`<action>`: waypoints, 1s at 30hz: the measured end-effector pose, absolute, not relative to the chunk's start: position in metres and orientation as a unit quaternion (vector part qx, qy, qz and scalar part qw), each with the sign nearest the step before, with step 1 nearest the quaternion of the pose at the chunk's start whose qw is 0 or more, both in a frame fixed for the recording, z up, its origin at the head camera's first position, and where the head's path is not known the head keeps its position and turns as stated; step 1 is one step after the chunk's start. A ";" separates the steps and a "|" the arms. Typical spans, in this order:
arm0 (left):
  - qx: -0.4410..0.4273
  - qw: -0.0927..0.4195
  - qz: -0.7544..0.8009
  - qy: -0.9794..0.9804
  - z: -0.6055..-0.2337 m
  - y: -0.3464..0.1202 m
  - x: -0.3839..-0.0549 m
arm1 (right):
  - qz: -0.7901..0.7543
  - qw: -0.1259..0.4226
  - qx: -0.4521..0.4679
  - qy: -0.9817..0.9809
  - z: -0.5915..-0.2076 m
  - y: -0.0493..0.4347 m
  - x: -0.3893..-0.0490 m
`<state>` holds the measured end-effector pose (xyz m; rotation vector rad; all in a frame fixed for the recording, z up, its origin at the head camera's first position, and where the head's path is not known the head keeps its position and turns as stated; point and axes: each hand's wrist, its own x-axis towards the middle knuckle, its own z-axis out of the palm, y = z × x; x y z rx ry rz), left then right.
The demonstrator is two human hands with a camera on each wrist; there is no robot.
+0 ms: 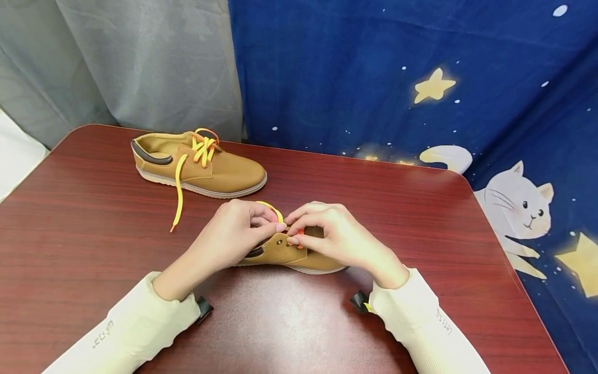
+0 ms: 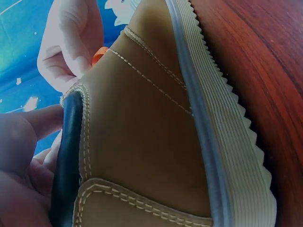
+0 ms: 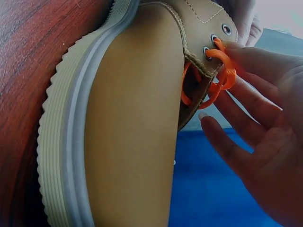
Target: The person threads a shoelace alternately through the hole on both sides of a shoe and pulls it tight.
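Note:
A tan lace-up shoe [image 1: 280, 253] lies on the table between both hands, its toe to the right. Its lace looks orange near the toe and yellow farther along. My left hand [image 1: 238, 223] is over the shoe's opening, thumb and fingers pinching the yellow shoelace [image 1: 273, 209] by the upper eyelets; the fingers partly hide the pinch. From the toe side, my right hand [image 1: 334, 234] reaches over, its thumb and finger pinching lace at the eyelet flap. In the right wrist view, the orange shoelace [image 3: 226, 71] loops out of the lower eyelets beside the right fingers.
A matching tan shoe [image 1: 233, 169] stands farther back on the left, laced in yellow, one lace end [image 1: 179, 195] trailing on the table. The reddish-brown table [image 1: 444, 249] meets grey and blue curtains [image 1: 327, 78] at its back edge.

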<state>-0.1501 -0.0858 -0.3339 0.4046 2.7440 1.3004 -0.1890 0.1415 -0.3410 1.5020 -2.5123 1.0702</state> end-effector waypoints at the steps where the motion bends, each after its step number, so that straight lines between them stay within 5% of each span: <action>1: 0.135 0.047 0.423 0.895 -0.334 -0.087 -0.151 | 0.344 0.011 0.483 -0.805 -0.341 0.142 -0.189; 8: 0.161 0.108 0.413 0.890 -0.330 -0.094 -0.155 | 0.342 0.007 0.484 -0.806 -0.341 0.141 -0.191; 18: 0.204 0.116 0.397 0.887 -0.326 -0.099 -0.155 | 0.337 0.018 0.489 -0.804 -0.339 0.141 -0.190; 30: 0.215 0.164 0.417 0.868 -0.327 -0.101 -0.156 | 0.270 0.090 0.467 -0.837 -0.329 0.138 -0.171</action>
